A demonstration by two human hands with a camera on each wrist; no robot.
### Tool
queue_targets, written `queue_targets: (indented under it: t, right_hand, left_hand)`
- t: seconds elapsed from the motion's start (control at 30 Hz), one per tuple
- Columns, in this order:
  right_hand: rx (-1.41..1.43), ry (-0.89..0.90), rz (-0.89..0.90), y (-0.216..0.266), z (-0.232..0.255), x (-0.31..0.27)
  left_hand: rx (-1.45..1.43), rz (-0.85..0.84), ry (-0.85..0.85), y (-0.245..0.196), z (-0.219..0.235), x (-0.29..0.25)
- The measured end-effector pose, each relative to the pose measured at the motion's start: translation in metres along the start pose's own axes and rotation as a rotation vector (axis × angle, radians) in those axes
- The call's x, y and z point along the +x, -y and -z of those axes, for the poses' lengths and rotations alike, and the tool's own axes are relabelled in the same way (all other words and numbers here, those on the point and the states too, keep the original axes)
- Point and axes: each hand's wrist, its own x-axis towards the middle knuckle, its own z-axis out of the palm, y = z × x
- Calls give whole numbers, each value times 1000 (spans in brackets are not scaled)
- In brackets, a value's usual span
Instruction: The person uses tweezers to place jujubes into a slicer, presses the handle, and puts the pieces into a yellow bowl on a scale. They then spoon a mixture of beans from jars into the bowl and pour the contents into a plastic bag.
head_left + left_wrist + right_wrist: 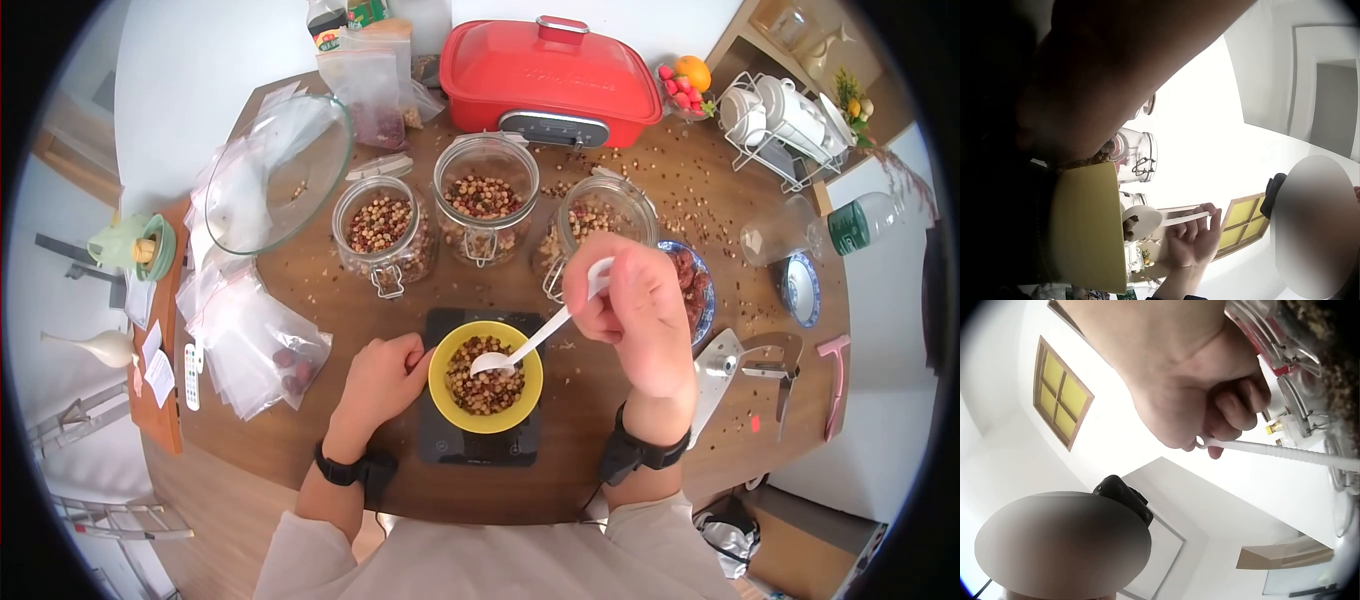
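Note:
My right hand [630, 310] pinches the end of a long white plastic spoon [540, 335], its handle slanting down to the left. The spoon's scoop hangs over a yellow bowl [537, 375] filled with mixed dried beans and grains [485, 400]. In the left wrist view a few dark pieces show in the white scoop [1147, 223]. My left hand [382, 382] has curled fingers and holds the bowl's left rim; that hand is dark in its own wrist view. Beneath the bowl lies a black kitchen scale [480, 452].
Behind the bowl stand a left jar [385, 255], a middle jar [485, 195] and a right jar [610, 215], all holding beans. A glass lid [275, 180] and plastic bags [245, 340] lie left. Beyond is a red electric cooker [550, 75]; a patterned bowl [706, 300] sits right.

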Motion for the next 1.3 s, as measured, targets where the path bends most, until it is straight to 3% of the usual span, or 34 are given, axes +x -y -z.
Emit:
queue_targets:
  t: [0.33,0.53,0.63,0.9,1.0,1.13,1.3]
  right_hand:
    - [-28,92,11,-1,8,-3]
    - [0,39,73,-5,13,-4]
    - [5,-76,121,-1,13,-4]
    - [363,-454,370,-7,23,2]
    - [250,-605,435,-6,17,7]
    - [-18,-678,371,-9,9,10]
    - [-270,-445,227,-15,-2,11]
  left_hand:
    - [9,40,32,-2,1,1]
    - [-1,57,49,-2,1,1]
    - [7,78,62,-3,2,2]
    - [2,58,47,0,1,1]
    - [12,35,25,0,0,0]
    - [20,29,15,-1,1,0]
    - [7,41,28,2,0,0]
